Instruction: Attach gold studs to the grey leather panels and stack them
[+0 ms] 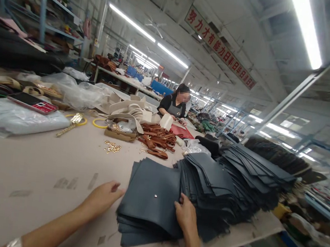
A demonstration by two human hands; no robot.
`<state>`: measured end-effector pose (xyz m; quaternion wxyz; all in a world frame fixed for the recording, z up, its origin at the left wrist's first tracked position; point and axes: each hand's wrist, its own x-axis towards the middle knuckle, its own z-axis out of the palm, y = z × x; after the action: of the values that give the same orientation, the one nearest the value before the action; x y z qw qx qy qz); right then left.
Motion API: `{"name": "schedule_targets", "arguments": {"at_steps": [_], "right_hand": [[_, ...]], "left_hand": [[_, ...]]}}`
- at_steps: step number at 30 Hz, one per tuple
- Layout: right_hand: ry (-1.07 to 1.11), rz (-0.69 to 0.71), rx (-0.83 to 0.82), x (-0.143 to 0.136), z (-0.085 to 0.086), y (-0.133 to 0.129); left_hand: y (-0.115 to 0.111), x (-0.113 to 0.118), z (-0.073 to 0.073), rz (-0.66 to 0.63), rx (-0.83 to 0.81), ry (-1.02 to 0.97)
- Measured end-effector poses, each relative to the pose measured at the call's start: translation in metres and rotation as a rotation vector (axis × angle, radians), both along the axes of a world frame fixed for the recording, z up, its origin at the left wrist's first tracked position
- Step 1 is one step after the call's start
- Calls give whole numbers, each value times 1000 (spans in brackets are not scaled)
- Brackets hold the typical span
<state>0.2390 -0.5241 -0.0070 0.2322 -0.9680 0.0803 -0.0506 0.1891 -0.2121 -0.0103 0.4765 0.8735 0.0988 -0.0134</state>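
A stack of dark blue-grey leather panels (pixel 151 193) lies on the table in front of me, its top panel bearing a small metal stud. My left hand (pixel 106 196) is just left of the stack, fingers slightly curled and apart, with nothing visible in it. At the stack's right edge, my right hand (pixel 186 214) touches the panels, its fingers bent at their side; whether it grips one is hidden. More piled panels (pixel 209 175) fan out to the right, behind my right hand.
Brown leather straps (pixel 159 136), small gold pieces (pixel 112 147), a gold chain (pixel 67 129) and yellow rings lie beyond the stack. A red phone (pixel 33 102) rests on a plastic-wrapped bundle (pixel 23 120) at left. Another person (pixel 174 105) works across the table (pixel 44 173).
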Motion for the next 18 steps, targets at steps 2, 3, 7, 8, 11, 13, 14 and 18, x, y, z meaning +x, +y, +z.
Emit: {"name": "schedule_targets", "arguments": {"at_steps": [2, 3, 7, 8, 11, 13, 14, 18], "right_hand": [[21, -14, -68, -7, -7, -4], [26, -20, -92, -9, -9, -4], [41, 14, -166, -11, -13, -4], [43, 20, -182, -11, -13, -4], [41, 9, -197, -9, -15, -4], [32, 1, -175, -9, -15, -5], [29, 0, -160, -10, -15, -5], [17, 1, -113, -9, -16, -6]], "left_hand": [[-9, 16, -4, 5, -15, 36], [-13, 21, -5, 7, -23, 51], [-23, 28, -6, 27, -84, 97], [-25, 27, -7, 29, -111, 107], [-32, 21, -8, 33, -211, 134], [-36, 16, -10, 30, -287, 157], [-39, 14, -10, 17, -326, 169], [-50, 8, -10, -73, -477, 206]]}}
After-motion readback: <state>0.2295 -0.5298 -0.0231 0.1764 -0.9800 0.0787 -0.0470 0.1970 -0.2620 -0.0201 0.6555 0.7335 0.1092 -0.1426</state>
